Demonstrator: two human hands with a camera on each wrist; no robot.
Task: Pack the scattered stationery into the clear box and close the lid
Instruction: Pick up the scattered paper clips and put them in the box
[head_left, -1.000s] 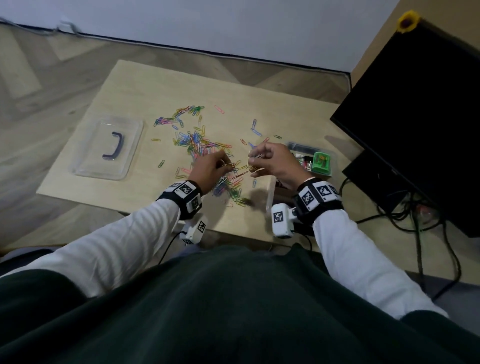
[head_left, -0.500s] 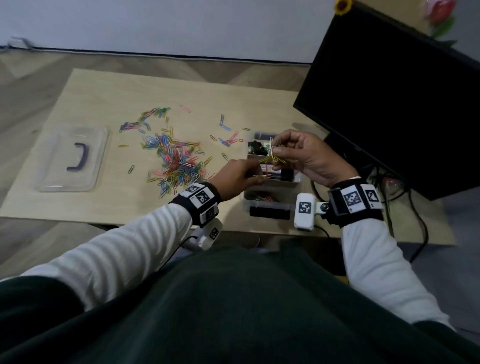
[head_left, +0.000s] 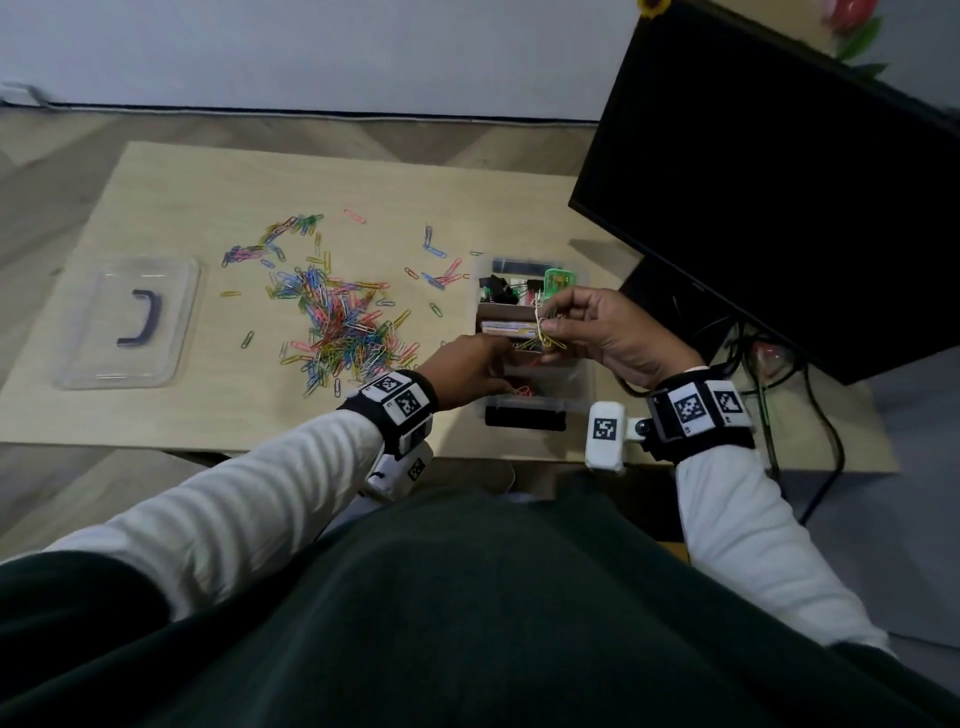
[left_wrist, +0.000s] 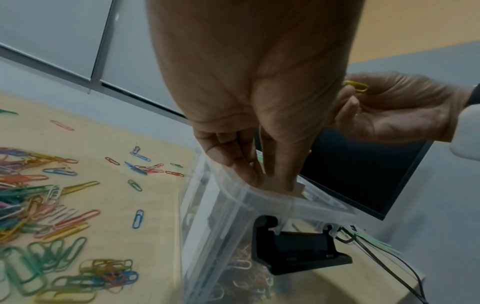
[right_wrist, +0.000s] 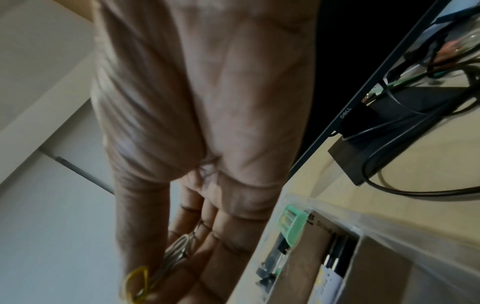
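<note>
The clear box (head_left: 584, 382) stands near the table's front right and holds pens, a green sharpener (head_left: 560, 279) and loose clips. My left hand (head_left: 496, 358) reaches over the box's left rim, its fingers (left_wrist: 259, 174) straight and dipped inside, nothing visible between them. Just above the box my right hand (head_left: 550, 327) pinches a bunch of paper clips (head_left: 548, 338), yellow and white ones (right_wrist: 155, 265) showing at thumb and fingers. A heap of coloured paper clips (head_left: 340, 325) lies left of the box. At the far left the clear lid (head_left: 171, 322) with its dark handle lies flat.
A black monitor (head_left: 769, 171) stands close behind and right of the box, its stand and cables (head_left: 810, 415) trailing over the right table edge. The box's black latch (left_wrist: 298, 253) hangs open at the front. Stray clips (head_left: 434, 249) dot the table (head_left: 208, 197) behind the heap.
Both hands left the clip heap and moved right to the box. The left hand's fingers have gone down inside it; the right still carries its bunch of clips above.
</note>
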